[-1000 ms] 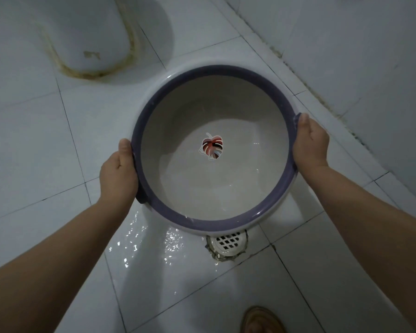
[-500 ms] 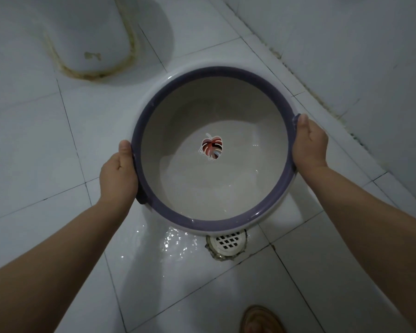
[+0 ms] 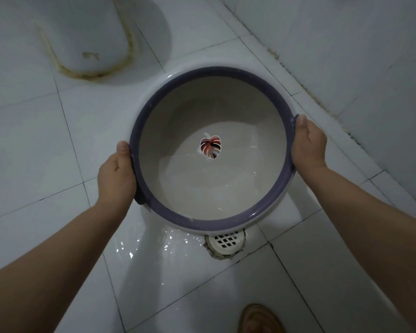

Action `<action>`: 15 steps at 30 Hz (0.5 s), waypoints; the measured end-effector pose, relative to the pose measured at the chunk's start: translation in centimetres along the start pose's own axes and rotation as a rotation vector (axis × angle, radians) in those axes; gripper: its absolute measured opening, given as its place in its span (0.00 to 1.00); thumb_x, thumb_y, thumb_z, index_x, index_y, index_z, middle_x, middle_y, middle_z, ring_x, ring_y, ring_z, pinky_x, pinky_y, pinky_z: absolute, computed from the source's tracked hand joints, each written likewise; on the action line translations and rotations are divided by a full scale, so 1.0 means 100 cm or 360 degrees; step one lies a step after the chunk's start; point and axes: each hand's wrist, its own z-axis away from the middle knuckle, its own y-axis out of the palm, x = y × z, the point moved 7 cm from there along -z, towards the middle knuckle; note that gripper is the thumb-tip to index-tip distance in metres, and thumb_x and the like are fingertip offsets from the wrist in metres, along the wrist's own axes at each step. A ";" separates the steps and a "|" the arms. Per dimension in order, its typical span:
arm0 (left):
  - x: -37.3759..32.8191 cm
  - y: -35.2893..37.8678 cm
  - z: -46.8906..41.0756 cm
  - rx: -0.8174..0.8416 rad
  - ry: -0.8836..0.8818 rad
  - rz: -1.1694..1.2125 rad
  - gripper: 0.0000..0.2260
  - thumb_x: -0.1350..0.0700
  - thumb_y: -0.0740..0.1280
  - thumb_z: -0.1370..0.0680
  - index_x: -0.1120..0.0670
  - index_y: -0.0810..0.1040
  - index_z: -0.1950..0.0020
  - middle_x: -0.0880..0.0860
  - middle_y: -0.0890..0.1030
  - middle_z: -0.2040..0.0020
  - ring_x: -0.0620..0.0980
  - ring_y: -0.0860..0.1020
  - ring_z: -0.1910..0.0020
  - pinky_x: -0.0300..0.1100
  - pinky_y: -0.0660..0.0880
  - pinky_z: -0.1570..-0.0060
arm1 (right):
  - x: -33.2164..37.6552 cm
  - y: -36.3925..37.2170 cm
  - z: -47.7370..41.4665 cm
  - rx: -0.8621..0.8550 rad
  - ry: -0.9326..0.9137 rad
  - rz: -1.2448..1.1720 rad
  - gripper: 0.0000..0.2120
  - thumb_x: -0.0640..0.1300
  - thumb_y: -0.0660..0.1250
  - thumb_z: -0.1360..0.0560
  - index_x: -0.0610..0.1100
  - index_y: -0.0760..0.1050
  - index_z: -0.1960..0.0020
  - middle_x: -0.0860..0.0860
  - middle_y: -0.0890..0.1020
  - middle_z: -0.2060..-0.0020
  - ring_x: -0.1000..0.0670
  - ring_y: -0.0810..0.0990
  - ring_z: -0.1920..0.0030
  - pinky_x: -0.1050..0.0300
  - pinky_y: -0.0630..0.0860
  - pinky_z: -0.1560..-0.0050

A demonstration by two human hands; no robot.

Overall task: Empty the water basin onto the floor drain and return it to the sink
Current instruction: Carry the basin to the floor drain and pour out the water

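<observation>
Purple-rimmed basin (image 3: 154, 131), seemingly tilted, above drain (image 3: 226, 242)

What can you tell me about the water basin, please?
The water basin is round, looks like glossy plastic, pale inside with a purple rim band and a red leaf picture on its bottom. A little water pools in its near side. It is held above the wet tiled floor, its near edge over the floor drain. The left hand and right hand grip opposite sides of the rim.
</observation>
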 end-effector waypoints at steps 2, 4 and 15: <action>0.000 0.000 0.000 0.0007 0.0007 -0.0003 0.24 0.41 0.46 0.21 0.54 0.68 0.68 0.53 0.72 0.68 0.50 0.71 0.67 0.43 0.68 0.66 | -0.001 0.000 0.000 0.0004 -0.0003 0.0013 0.18 0.47 0.51 0.20 0.41 0.78 0.51 0.49 0.77 0.59 0.51 0.73 0.57 0.82 0.62 0.67; 0.000 -0.001 0.001 0.0004 0.0010 0.0001 0.24 0.41 0.46 0.21 0.55 0.67 0.68 0.53 0.72 0.68 0.51 0.70 0.67 0.45 0.68 0.65 | -0.001 0.000 0.000 0.0007 0.0002 0.0014 0.18 0.47 0.51 0.20 0.41 0.78 0.51 0.49 0.76 0.60 0.51 0.73 0.58 0.81 0.63 0.67; -0.001 -0.002 0.005 0.0007 0.0023 0.0013 0.24 0.41 0.46 0.20 0.54 0.67 0.68 0.53 0.72 0.68 0.54 0.71 0.65 0.49 0.71 0.59 | -0.001 -0.002 0.003 0.0036 -0.0009 0.0024 0.18 0.47 0.50 0.20 0.42 0.77 0.52 0.49 0.76 0.60 0.51 0.73 0.59 0.66 0.64 0.68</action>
